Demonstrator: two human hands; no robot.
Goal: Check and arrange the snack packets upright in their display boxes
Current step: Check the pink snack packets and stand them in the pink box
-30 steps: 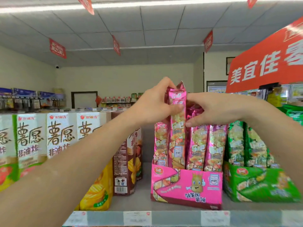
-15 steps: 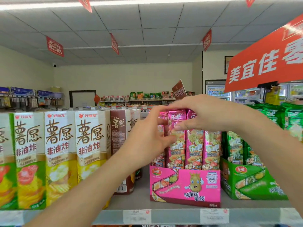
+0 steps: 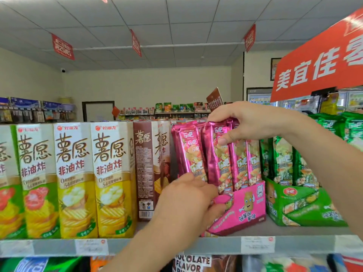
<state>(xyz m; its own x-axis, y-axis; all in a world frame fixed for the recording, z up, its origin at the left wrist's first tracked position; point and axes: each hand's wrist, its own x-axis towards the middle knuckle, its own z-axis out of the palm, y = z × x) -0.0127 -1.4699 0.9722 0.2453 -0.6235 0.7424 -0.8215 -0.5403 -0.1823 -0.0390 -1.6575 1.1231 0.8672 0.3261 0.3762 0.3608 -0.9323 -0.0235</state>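
A red overhead sign (image 3: 318,61) reads 美宜佳. The tall cream chip boxes (image 3: 110,173) carry 好丽友, 薯愿, 非油炸 and 54 (the small print beside it is blurred); the brown box (image 3: 143,165) shows 薯愿. The pink packets (image 3: 219,165) and the green display box (image 3: 289,192) bear 乐吧. Under the shelf (image 3: 176,246), a pack (image 3: 193,263) reads OCOLATE FLAVOR

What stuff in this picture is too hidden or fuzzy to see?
- Head view: the left hand covers a front corner of the pink display box; its grip is unclear.
- The right hand hides the tops of some pink packets.
- Price tags on the shelf edge: too blurred to read.
- Lower-shelf goods: cut off by the bottom edge.
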